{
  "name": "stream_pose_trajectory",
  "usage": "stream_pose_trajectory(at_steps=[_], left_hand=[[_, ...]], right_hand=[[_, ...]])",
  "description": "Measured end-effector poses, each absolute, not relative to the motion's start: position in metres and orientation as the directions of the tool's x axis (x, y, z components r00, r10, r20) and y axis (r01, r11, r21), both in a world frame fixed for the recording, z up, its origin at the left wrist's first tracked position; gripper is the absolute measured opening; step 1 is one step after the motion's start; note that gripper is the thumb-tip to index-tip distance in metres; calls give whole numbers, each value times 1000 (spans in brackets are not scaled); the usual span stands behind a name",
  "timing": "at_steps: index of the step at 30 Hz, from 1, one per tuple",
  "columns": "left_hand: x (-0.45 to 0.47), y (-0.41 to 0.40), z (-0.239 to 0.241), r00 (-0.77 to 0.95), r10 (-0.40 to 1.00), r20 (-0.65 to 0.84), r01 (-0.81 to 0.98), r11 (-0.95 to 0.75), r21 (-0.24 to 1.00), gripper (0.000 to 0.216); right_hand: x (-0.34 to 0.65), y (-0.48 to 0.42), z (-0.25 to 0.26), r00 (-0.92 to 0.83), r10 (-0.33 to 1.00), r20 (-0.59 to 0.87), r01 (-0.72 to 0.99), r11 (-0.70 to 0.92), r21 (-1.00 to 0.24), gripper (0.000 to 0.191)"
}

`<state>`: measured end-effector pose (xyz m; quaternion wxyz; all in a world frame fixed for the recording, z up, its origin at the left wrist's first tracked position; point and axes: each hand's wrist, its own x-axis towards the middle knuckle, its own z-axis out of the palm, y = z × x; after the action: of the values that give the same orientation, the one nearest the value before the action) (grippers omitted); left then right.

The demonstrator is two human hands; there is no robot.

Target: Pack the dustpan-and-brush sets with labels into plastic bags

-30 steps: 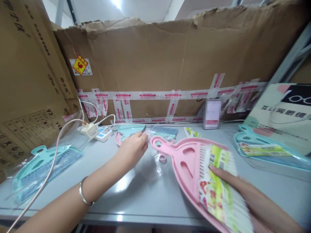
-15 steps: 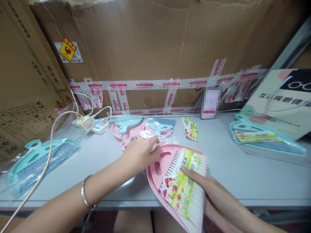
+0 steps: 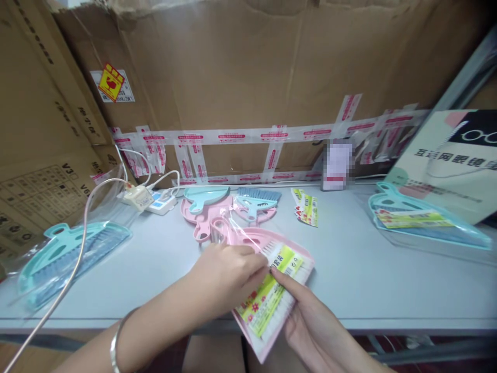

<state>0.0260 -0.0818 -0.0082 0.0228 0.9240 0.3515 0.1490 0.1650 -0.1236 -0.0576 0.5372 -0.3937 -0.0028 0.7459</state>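
A pink dustpan (image 3: 267,235) is tilted above the table's front edge, its handle pointing away from me. A white-bristled brush (image 3: 277,305) lies in it under a yellow-green printed card (image 3: 267,305). My right hand (image 3: 306,316) grips the dustpan's right side, thumb on the card. Closed, my left hand (image 3: 229,272) lies over the dustpan's left part and the card. What its fingertips pinch is hidden. Shiny clear plastic (image 3: 246,230) shows around the handle.
Behind are a turquoise dustpan (image 3: 207,194), a blue-bristled brush (image 3: 258,199) and printed cards (image 3: 306,207). Wrapped turquoise sets lie left (image 3: 73,254) and right (image 3: 423,217). A cable (image 3: 83,228) crosses the left side. A phone (image 3: 336,166) leans on a cardboard box (image 3: 233,67).
My left hand has moved from the handle end toward me and over the card. The pink dustpan has shifted left, and its handle now shows. My right hand has moved left with it.
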Motion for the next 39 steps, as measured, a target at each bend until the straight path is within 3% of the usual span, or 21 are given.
stream_pose_trajectory(at_steps=[2,3,5,7,8,11,16,19,25,29,32,36,39], left_hand=[[12,-89,-10,667,669,329,587,-743,322,21],[5,-92,-14,562,723,402,579,-691,433,23],[-5,-95,-24,175,853,492,519,-504,690,31],[-9,-96,-35,-187,923,336,285,-277,918,36],[-7,-96,-39,-265,945,193,121,-166,979,37],[4,-97,-43,-191,974,-118,-248,68,966,38],[21,-106,-43,-95,977,-189,-370,142,918,60],[20,-115,-57,-29,979,-201,-364,177,914,67],[15,-140,-78,55,993,-103,-240,113,964,58],[25,-148,-72,133,988,-75,-276,110,955,84],[36,-148,-66,68,996,-49,-253,65,965,98],[47,-148,-61,-107,994,-25,-114,13,993,91],[45,-145,-58,-140,990,3,-95,-17,995,85]], right_hand=[[166,-122,-59,-93,812,-576,-808,-400,-433,43],[168,-122,-61,-91,819,-566,-810,-392,-437,43],[170,-121,-67,-103,835,-540,-806,-388,-447,46],[171,-122,-72,-116,853,-508,-796,-386,-467,50],[170,-122,-73,-118,858,-500,-791,-385,-475,52],[164,-124,-70,-81,850,-520,-799,-368,-476,58],[153,-125,-59,-23,843,-538,-849,-301,-435,65],[152,-123,-57,-5,860,-510,-868,-257,-426,68],[151,-119,-59,-5,854,-521,-870,-261,-419,68],[145,-120,-57,68,871,-486,-854,-201,-480,70],[139,-125,-54,94,881,-463,-857,-164,-488,69],[134,-130,-50,117,882,-457,-881,-121,-458,68],[135,-129,-47,99,872,-479,-906,-120,-405,62]])
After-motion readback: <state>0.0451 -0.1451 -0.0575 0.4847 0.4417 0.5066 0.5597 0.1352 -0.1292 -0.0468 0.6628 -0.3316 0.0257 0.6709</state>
